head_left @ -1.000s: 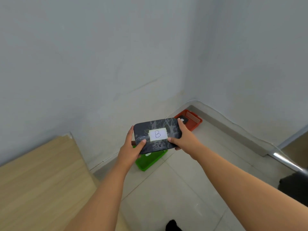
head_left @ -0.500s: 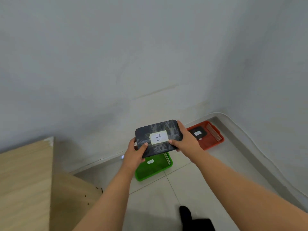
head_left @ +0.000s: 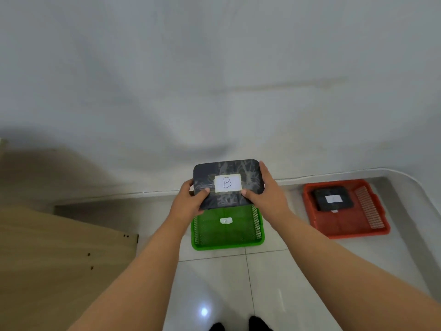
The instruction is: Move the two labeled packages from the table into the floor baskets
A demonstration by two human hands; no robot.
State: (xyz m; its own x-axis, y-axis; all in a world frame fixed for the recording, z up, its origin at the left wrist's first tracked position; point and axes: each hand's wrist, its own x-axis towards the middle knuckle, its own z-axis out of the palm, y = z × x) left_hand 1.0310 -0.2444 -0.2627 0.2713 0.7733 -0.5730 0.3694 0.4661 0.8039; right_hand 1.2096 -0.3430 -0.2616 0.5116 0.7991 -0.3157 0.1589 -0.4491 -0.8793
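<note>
— While the wooden table (head_left: 59, 254) fills the left edge, what sits beside it?

— Its pale side panel runs down to the white tiled floor (head_left: 214, 290), and just right of it lies the green basket (head_left: 228, 244), a mesh tray with a small white tag (head_left: 226, 220) on its bottom. The writing on that tag is too blurred to read.

— And the hands?

— The left hand (head_left: 188, 201) clamps the near left corner of the dark package (head_left: 250, 177), thumb on top and fingers curled under the edge. The right hand (head_left: 268, 199) grips the right side the same way, thumb pressed beside the white label (head_left: 228, 183), which carries a handwritten "B".

— Where is that package, then?

— It is held in the air, roughly flat, above the far half of the green basket, not touching it. Its far edge overlaps the foot of the grey wall (head_left: 214, 80).

— Anything further right?

— The red basket (head_left: 350, 225) rests on the floor, apart from the green one, close to the wall. Inside it, toward the far left corner, lies a second dark package (head_left: 333, 199) with a white label whose letter cannot be made out. At the bottom edge, two dark shoe tips (head_left: 238, 326) show.
</note>
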